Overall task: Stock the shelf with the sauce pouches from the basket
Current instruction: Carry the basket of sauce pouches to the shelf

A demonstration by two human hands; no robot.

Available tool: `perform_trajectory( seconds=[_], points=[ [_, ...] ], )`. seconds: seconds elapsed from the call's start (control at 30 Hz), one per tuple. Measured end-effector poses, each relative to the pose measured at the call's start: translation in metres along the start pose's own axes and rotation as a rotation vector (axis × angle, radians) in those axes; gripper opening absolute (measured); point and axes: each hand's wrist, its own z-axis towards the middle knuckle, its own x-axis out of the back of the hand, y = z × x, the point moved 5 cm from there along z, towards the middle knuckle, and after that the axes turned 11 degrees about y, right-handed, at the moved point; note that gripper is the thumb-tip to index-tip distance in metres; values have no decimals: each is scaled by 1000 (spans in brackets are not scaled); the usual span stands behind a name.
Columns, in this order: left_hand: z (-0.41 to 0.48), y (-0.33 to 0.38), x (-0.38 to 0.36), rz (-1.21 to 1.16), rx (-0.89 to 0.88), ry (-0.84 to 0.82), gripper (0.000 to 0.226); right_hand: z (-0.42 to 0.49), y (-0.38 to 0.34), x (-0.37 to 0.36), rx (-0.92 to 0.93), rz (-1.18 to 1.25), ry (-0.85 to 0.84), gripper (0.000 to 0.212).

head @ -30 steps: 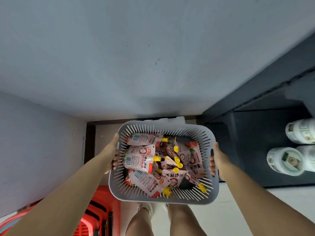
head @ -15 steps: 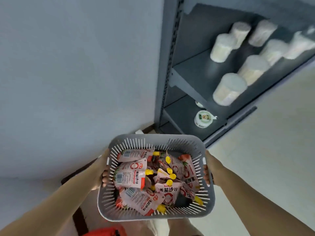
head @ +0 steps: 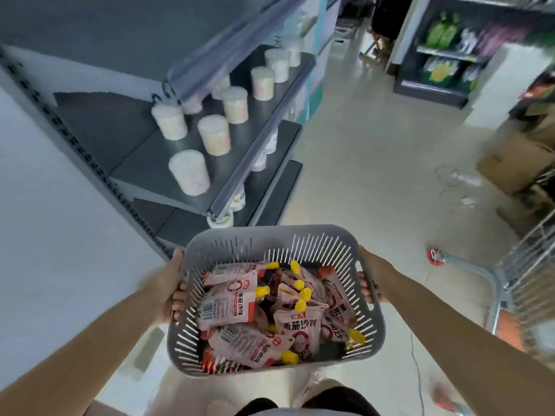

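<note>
I hold a grey slotted basket (head: 271, 239) in front of my waist, tilted slightly. My left hand (head: 168, 288) grips its left rim and my right hand (head: 371, 273) grips the right handle. Inside lie several pink sauce pouches (head: 229, 304) with yellow caps, piled loosely. The dark grey shelf (head: 141, 172) stands ahead to the left, its boards running away from me.
Several white cylindrical tubs (head: 189, 172) stand on the shelf board, with more items on the lower boards. Cardboard boxes (head: 516, 163) and a wire cart (head: 528, 283) sit at the right. Another stocked shelf (head: 444, 55) stands far back. Pale floor lies between.
The view has swung right and up from the blank wall to the shelf and aisle. Both hands keep their hold on the basket, which stays in front of me.
</note>
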Motion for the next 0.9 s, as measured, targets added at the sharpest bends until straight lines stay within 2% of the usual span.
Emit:
perform_trajectory(
  seconds=[0.2, 0.37, 0.57, 0.77, 0.9],
  points=[
    [16, 67, -121, 216, -88, 53, 71, 44, -7, 110, 66, 76, 116, 73],
    [31, 133, -209, 251, -126, 8, 73, 86, -26, 181, 112, 61, 258, 78],
    [57, 232, -297, 317, -210, -9, 74, 137, -91, 249, 157, 151, 368, 69],
    [92, 338, -385, 394, -251, -78, 72, 187, -160, 288, 59, 217, 426, 70],
    [115, 412, -439, 461, -345, -99, 70, 221, -205, 312, 46, 323, 456, 71]
  ],
)
